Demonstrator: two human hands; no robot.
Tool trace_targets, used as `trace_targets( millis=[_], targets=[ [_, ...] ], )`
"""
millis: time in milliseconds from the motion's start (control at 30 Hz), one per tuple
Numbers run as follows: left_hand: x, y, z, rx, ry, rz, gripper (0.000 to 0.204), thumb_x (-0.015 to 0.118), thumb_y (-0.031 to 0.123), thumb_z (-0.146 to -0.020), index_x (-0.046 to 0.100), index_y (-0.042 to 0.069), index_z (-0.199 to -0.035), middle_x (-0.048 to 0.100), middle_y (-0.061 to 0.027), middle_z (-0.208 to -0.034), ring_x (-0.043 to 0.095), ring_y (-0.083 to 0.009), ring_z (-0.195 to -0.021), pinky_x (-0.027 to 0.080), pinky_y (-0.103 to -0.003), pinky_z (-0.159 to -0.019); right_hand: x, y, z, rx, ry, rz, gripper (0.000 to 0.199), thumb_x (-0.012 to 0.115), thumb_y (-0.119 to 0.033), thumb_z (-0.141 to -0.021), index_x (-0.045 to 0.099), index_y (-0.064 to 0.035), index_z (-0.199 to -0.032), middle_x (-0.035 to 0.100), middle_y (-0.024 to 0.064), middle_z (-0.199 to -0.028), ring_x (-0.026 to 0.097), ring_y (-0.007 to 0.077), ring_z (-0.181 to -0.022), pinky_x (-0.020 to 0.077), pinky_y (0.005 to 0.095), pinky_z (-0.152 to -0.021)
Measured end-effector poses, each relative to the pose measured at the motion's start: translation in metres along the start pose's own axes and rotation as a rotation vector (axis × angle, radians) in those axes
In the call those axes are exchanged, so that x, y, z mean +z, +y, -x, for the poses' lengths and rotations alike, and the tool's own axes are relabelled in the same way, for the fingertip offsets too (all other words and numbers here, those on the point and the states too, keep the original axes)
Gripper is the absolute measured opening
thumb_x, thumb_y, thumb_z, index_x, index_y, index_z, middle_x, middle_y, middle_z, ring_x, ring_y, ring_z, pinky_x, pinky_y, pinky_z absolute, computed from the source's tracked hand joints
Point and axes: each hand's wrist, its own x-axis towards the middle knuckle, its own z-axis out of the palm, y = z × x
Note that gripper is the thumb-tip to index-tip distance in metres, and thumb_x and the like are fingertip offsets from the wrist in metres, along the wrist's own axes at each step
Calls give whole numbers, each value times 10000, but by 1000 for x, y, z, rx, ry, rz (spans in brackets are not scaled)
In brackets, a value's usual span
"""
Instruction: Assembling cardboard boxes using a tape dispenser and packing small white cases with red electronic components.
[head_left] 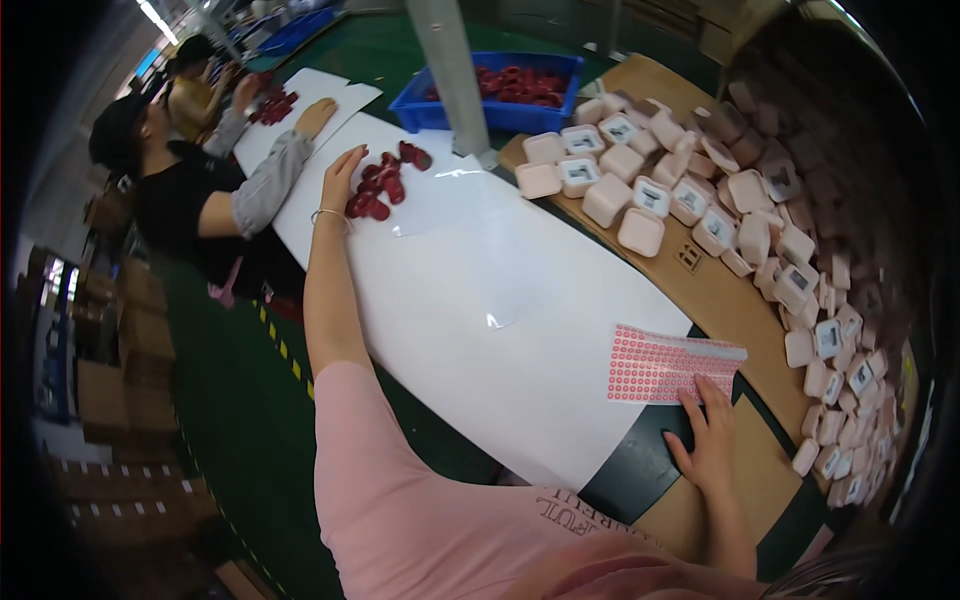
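I see my left hand (342,172) stretched far out ahead of me, fingers spread and lying flat on the white surface (500,330), its fingertips just at the edge of a small heap of red parts (385,180). It grips nothing; the red parts lie loose right beside it, a few touching its fingers. My right hand (708,432) is close in, fingers spread and pressed down on the near edge of a sheet of small red round stickers (665,365); the sheet lies just ahead of that hand, half on the white surface and half over the dark mat beneath. Beyond and to the right of my right hand, a big pile of pale pink boxes (700,190) covers a brown cardboard sheet (720,300). Further out past my left hand stands a blue crate (440,105) with more red parts. To the left of my left hand, another person's hand (315,118) rests on the same white surface.
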Motion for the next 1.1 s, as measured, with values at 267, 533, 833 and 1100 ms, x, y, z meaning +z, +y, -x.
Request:
trace_targets(
  millis=[267,533,833,1100],
  targets=[
    [68,61,-12,-67,-431,-257,469,587,439,-867,603,160,-1243,551,-77,-1279,516,-208,-1169,386,-311,-1006,2,4,-2,-24,0,-15,656,725,-187,-670,501,-76,-1276,412,203,-1372,396,404,-1254,292,513,-1045],
    [90,74,6,-70,-293,-794,408,640,507,-798,688,187,-1046,540,-116,-1214,530,-268,-1133,411,-350,-987,3,3,-1,-44,30,-30,670,748,-191,-661,508,-89,-1279,420,188,-1369,413,383,-1247,309,505,-1032],
    [127,112,95,241,-554,-230,143,692,188,-820,700,94,-928,567,-76,-1127,552,-220,-1041,422,-323,-947,1,6,-2,-36,45,-54,661,736,-159,-656,502,-74,-1268,422,194,-1363,409,393,-1247,312,513,-1031],
    [201,179,171,685,-893,-252,155,715,213,-770,690,116,-888,641,-48,-1065,580,-225,-1007,390,-358,-912,4,4,4,-1,61,-37,680,736,-169,-671,488,-89,-1299,408,183,-1377,400,378,-1258,299,494,-1045]
  ],
)
